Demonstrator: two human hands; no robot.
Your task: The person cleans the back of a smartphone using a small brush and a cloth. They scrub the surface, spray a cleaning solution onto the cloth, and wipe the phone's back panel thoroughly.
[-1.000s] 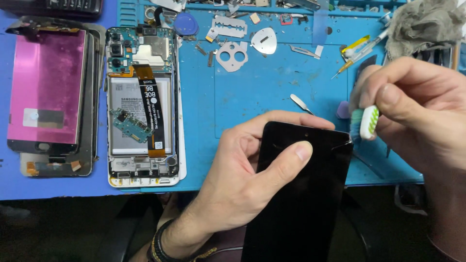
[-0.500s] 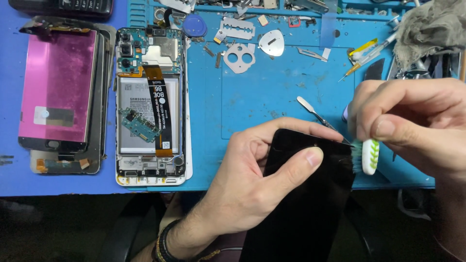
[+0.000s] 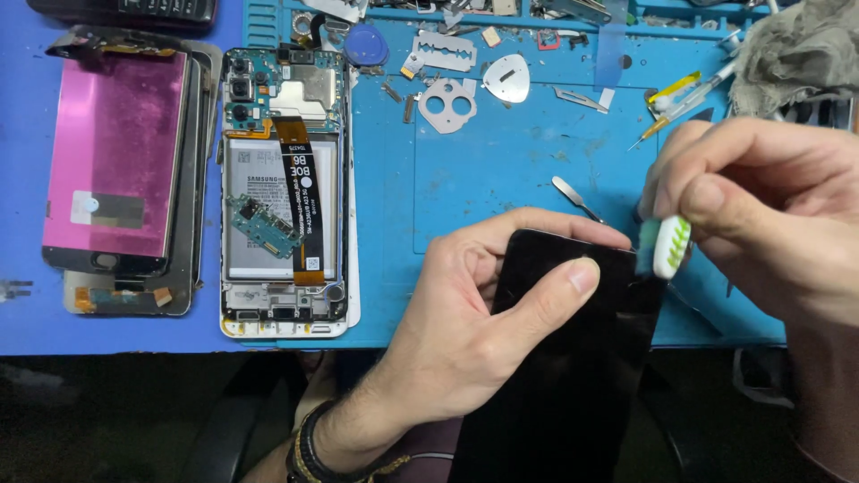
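Your left hand (image 3: 465, 331) clamps the black screen panel (image 3: 573, 358) thumb-over-face at the mat's (image 3: 501, 161) near edge, long axis running toward you, while your right hand (image 3: 769, 224) pinches the green-bristled brush (image 3: 669, 247) closed-fingered, touching the panel's far right corner.

Bright, even light falls from above on the blue mat (image 3: 501, 179), with only soft, short shadows under the scattered metal parts. The black screen panel (image 3: 573, 358) shows a dull sheen and no hard glare. Focus is sharp mid-mat; the right hand (image 3: 761, 215) is slightly blurred. Below the mat's near edge everything goes dark.
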